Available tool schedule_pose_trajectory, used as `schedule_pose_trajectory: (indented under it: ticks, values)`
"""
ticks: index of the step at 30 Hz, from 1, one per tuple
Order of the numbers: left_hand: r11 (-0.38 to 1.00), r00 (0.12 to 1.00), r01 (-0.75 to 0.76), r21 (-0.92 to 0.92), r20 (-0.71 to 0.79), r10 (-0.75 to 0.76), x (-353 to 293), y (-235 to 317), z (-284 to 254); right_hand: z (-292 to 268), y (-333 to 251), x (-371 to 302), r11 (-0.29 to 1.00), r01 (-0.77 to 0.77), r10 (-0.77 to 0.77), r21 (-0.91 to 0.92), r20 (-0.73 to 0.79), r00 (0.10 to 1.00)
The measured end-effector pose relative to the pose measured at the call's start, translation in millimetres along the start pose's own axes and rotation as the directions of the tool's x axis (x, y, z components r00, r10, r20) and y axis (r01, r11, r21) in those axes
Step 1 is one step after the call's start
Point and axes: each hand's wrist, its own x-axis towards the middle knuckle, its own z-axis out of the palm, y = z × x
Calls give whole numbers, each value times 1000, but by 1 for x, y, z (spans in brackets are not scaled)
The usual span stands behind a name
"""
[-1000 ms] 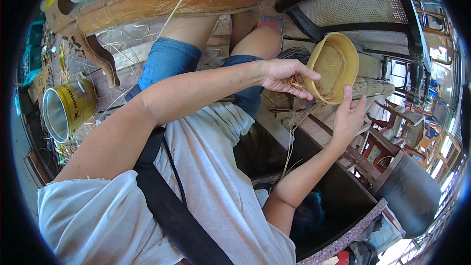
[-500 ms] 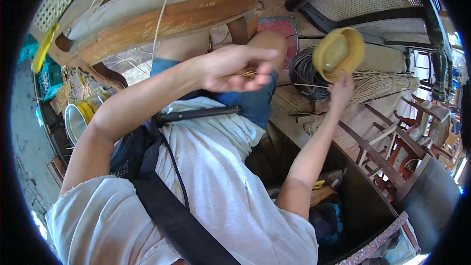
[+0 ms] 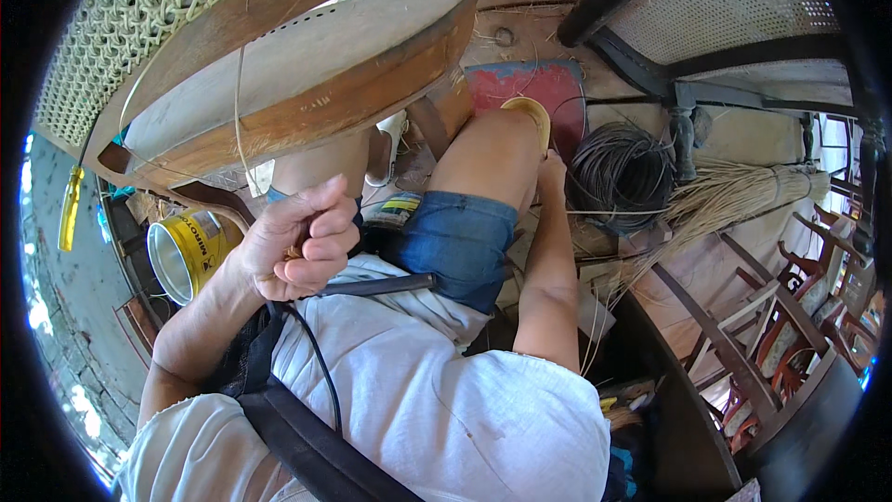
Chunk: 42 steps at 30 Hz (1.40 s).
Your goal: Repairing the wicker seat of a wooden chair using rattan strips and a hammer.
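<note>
My left hand (image 3: 307,237) is raised over my lap with its fingers curled around a few small brown pieces (image 3: 295,252), perhaps pegs; most of them are hidden in the palm. Beyond my right knee, my right hand (image 3: 553,170) is at the near edge of a yellow bowl (image 3: 536,113). My thigh covers much of that bowl, and the fingertips are partly hidden. Before me stands a wooden chair frame (image 3: 372,60) with a row of small holes, woven cane (image 3: 167,9) and a loose cane strand (image 3: 238,112).
A yellow-handled tool (image 3: 70,209) hangs from the cane at left, above a yellow bucket (image 3: 200,246). On the right lie a coil of dark cord (image 3: 623,172) and a bundle of pale cane strands (image 3: 743,188). A dark chair with cane panels (image 3: 678,65) stands behind them.
My right hand has carried the yellow bowl left and down to beside my knee. My left hand has drawn back left toward my body, its fingers curling in more. The view has shifted.
</note>
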Motion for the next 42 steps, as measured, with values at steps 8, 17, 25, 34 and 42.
schedule_pose_trajectory:
  ticks: [8, 17, 25, 34, 42]
  values:
    - [963, 944, -33, -267, 307, 118, 23, -2, 14, -70, -33, -13, 700, 71, -39, 710, -62, 997]
    - [934, 811, -165, -318, 495, 312, 42, -25, 14, -266, -312, -276, 531, 813, -730, 239, -359, 582]
    - [925, 684, -156, -346, 638, 354, 24, -30, -9, -252, -362, -303, 458, 855, -888, -242, -72, 455]
    - [882, 689, -273, -384, 562, 458, 9, -23, -26, -241, -395, -311, 453, 889, -887, -58, -126, 444]
    - [839, 696, -362, -406, 480, 533, -13, -13, -26, -228, -413, -306, 606, 758, -756, 243, -124, 643]
